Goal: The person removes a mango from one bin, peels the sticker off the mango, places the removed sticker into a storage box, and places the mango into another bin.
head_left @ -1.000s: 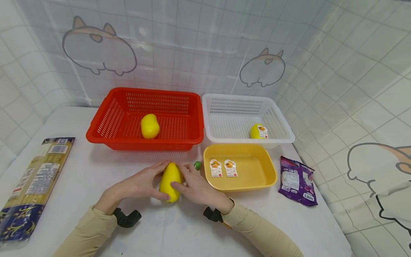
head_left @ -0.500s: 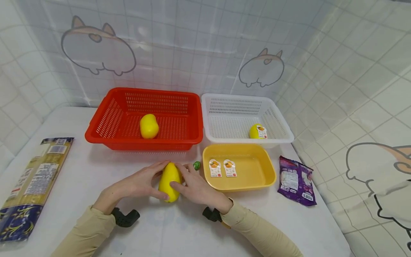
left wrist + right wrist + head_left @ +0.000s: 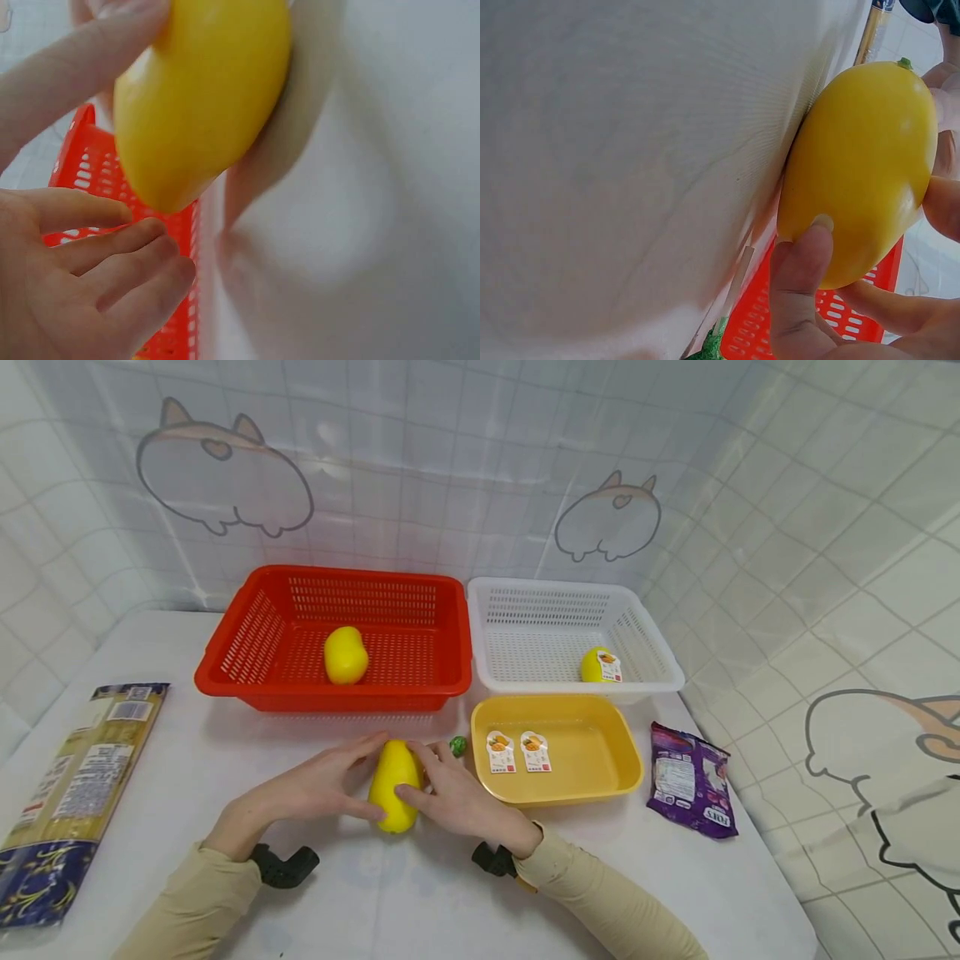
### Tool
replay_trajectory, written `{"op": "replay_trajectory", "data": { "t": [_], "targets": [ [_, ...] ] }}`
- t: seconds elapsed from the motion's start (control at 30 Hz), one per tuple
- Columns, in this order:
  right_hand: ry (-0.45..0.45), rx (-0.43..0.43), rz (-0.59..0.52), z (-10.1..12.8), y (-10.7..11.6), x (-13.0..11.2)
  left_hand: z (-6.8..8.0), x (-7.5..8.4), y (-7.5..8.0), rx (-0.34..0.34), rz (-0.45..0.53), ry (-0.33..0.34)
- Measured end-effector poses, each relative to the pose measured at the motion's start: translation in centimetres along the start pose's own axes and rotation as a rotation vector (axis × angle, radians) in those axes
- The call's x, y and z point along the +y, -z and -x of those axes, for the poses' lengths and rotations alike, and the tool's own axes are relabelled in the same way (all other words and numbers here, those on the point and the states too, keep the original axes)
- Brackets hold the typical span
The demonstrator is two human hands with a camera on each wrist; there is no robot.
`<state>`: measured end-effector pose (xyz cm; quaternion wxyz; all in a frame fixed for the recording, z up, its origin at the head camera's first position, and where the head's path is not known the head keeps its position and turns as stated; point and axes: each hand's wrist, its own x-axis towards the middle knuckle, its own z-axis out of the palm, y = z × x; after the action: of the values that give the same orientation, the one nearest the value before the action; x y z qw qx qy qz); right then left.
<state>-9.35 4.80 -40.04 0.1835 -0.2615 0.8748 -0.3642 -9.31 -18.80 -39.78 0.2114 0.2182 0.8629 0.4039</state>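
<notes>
The yellow mango (image 3: 395, 785) is held on the table (image 3: 420, 902) near its front edge, gripped between left hand (image 3: 315, 789) and right hand (image 3: 457, 797). Little has been altered since a second ago: no lift, only fingers kept working its skin.

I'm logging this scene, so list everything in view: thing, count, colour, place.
mango: 1, yellow, on the table, held between both hands
mango in red basket: 1, yellow
labelled mango: 1, yellow, in white basket
red basket: 1, back left
white basket: 1, back right
tray: 1, yellow, before the white basket
labels: 2, white and orange, in tray
small object: 1, green, left of tray
purple packet: 1, right of tray
long packet: 1, gold and blue, far left
table: 1, white
left hand: on the mango
right hand: on the mango
</notes>
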Motion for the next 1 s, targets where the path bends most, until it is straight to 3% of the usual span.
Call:
{"op": "replay_trajectory", "data": {
  "t": [0.3,0.57,0.73,1.0],
  "targets": [
    [0.002,0.009,0.001,-0.1,-0.1,0.1,1.4,0.1,2.2,0.068,-0.035,0.035],
    [-0.018,0.000,0.002,-0.1,-0.1,-0.1,3.3,0.4,4.9,0.150,0.012,0.007],
    [-0.037,0.002,0.010,0.0,-0.1,-0.2,4.8,0.4,6.7,0.259,-0.006,-0.035],
    [-0.068,-0.012,-0.008,0.2,0.0,-0.5,6.1,-0.3,8.6,0.515,-0.041,0.010]
  ]
}}
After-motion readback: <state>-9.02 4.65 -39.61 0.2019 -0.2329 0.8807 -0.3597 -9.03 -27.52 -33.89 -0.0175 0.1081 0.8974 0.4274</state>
